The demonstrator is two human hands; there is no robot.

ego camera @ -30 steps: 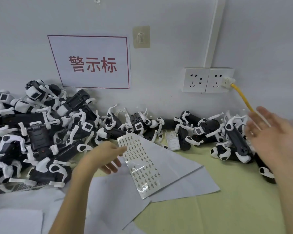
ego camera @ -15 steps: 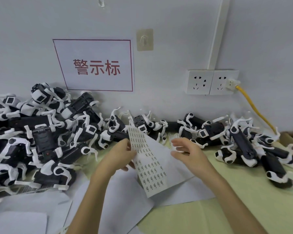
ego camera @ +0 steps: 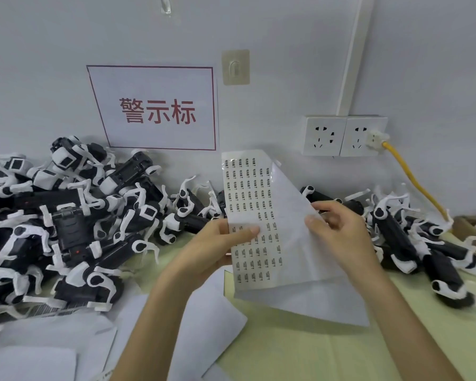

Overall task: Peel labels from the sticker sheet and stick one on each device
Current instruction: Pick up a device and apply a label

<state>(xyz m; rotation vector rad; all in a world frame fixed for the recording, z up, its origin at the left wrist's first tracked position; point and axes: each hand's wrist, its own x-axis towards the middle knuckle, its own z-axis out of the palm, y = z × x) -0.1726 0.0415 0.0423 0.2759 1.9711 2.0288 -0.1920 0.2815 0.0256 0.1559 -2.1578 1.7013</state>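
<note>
Sticker sheet (ego camera: 249, 204) — glossy, rectangular, printed rows — pinched by left hand (ego camera: 217, 248).

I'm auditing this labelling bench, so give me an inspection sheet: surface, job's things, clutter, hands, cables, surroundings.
Surface: pale green table top.
Job's things: sticker sheet held upright, gaps among its labels; devices piled left and right.
Clutter: loose papers on the table; cardboard box at right edge.
Hands: left hand grips the sticker sheet; right hand pinches the large white sheet beside it.
Cables: yellow cable plugged into the wall socket.
Surroundings: wall sign, adhesive hook.
</note>
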